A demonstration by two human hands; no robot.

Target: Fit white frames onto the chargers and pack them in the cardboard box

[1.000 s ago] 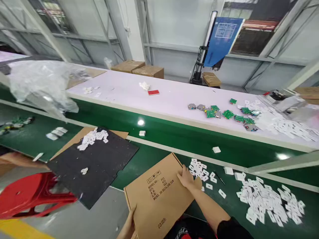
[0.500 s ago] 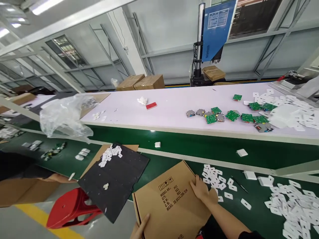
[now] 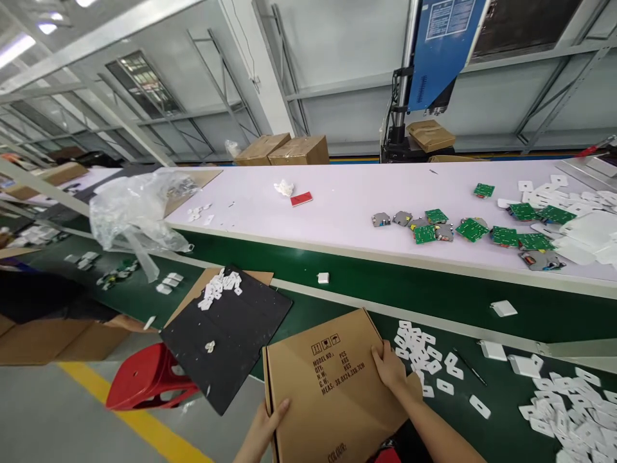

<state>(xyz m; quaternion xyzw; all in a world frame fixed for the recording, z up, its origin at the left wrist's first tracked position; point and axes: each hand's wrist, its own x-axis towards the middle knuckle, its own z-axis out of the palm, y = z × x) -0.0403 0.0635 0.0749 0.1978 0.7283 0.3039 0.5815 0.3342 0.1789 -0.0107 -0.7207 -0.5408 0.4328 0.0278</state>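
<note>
A flat brown cardboard box (image 3: pixel 332 392) with black printing is tilted in front of me at the near edge of the green bench. My left hand (image 3: pixel 265 424) grips its left edge, the thumb on the printed face and the other fingers hidden behind. Against the upper right edge of the box is my right hand (image 3: pixel 389 370), its fingers bent over that edge. A black sheet (image 3: pixel 241 341) with small white parts (image 3: pixel 219 287) on it lies left of the box. Just right of my right hand are scattered white plastic pieces (image 3: pixel 417 344).
Green circuit boards (image 3: pixel 472 229) lie on the raised white shelf (image 3: pixel 270 206). A plastic bag (image 3: pixel 130 212) hangs over its left part. A red stool (image 3: pixel 144 379) stands at the lower left, near another person's arm (image 3: pixel 125 323). White pieces (image 3: pixel 569 411) pile up at the right.
The view has shifted slightly, and the far objects appear moved in the picture. Both hands still hold the box, which sits a little more upright, with more of its lower print showing.
</note>
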